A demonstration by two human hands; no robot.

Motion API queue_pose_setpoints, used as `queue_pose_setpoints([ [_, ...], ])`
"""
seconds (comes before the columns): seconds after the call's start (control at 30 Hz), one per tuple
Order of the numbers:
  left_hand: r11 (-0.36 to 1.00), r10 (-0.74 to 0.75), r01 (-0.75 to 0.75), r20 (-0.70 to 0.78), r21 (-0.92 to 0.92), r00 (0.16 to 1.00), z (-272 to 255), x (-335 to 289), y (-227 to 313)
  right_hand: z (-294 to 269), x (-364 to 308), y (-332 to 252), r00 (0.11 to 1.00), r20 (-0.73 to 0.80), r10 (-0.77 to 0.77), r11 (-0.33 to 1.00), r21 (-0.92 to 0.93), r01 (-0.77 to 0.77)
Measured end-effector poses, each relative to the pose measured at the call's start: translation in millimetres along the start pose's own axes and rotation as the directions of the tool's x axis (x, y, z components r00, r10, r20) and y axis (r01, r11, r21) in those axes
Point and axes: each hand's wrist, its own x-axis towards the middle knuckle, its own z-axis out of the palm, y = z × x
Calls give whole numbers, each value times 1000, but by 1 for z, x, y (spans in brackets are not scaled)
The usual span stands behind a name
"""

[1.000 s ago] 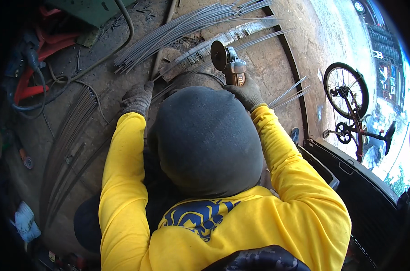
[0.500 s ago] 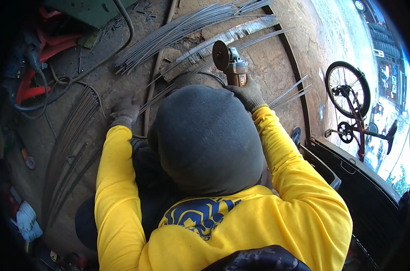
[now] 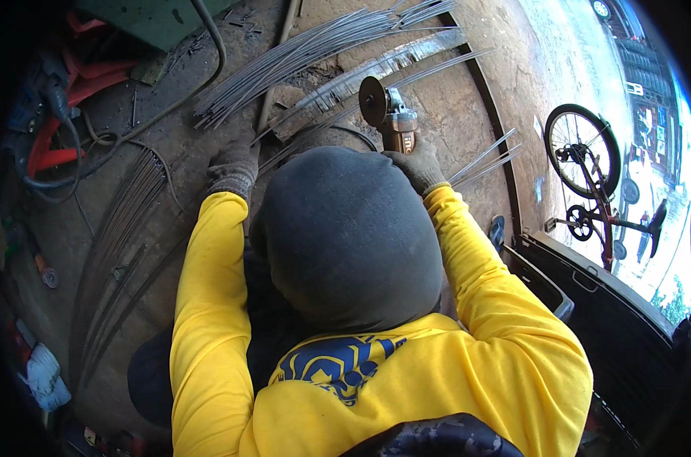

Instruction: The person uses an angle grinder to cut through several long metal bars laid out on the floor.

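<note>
My right hand (image 3: 419,161), in a grey knit work glove, is closed round the body of an angle grinder (image 3: 398,129). The grinder points away from me, and its dark round disc (image 3: 374,100) stands at the far left of its head. My left hand (image 3: 233,165), gloved too, looks curled beside the near ends of some thin metal rods (image 3: 284,152). What it grips, if anything, is dark and hidden. A dark cloth-covered head (image 3: 353,236) blocks the space between my forearms. Just beyond the grinder lies a long, pale, scuffed metal strip (image 3: 383,68).
A bundle of grey rods (image 3: 284,57) lies at the far side; darker rods (image 3: 117,228) lie on the left. Red-and-blue equipment (image 3: 48,114) with cables is at far left. A hose (image 3: 208,76) crosses the floor. At right are a bicycle (image 3: 589,164) and a dark metal panel (image 3: 582,305).
My left hand has moved to the right and a little farther away, drawing closer to the rods. My right hand and the angle grinder stay almost where they were.
</note>
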Motion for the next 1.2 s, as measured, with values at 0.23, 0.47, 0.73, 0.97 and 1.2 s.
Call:
queue_pose_setpoints([
  [0.23,990,75,-52,-183,128,980,54,-12,-149,4,-14,-20,998,53,-28,996,90,23],
  [0.47,995,-36,42,-65,96,997,49,-2,-138,4,-10,-15,999,42,-21,998,61,18],
  [0.73,993,-41,38,26,109,999,-12,-11,14,-5,-14,-10,999,32,24,998,51,-25],
  [0.97,990,-48,39,-67,-132,997,55,6,-133,-7,-17,-16,999,53,8,998,65,-11],
  [1.2,995,-71,61,126,83,989,54,5,-164,-2,-14,-13,997,50,-56,995,83,51],
])
